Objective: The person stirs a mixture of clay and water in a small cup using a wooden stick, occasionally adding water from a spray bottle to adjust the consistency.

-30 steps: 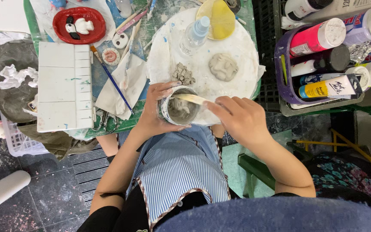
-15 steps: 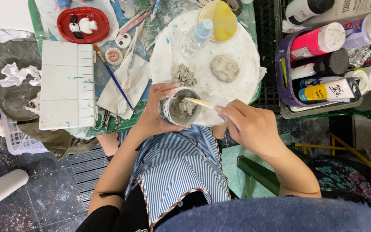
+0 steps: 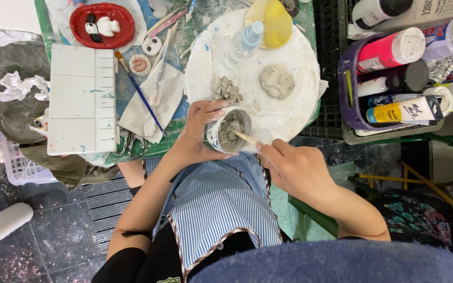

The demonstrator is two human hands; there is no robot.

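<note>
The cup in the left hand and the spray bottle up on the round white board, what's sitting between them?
In the head view, a small heap of grey clay crumbs lies on the board between the cup and the spray bottle.

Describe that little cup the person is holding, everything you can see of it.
The small round cup looks white-walled with dark smudges outside and holds wet grey clay paste. It is tilted, its mouth toward the camera, held above the near edge of the white round board. The left hand wraps its side; a wooden stick, pinched by the right hand, dips into the paste.
</note>
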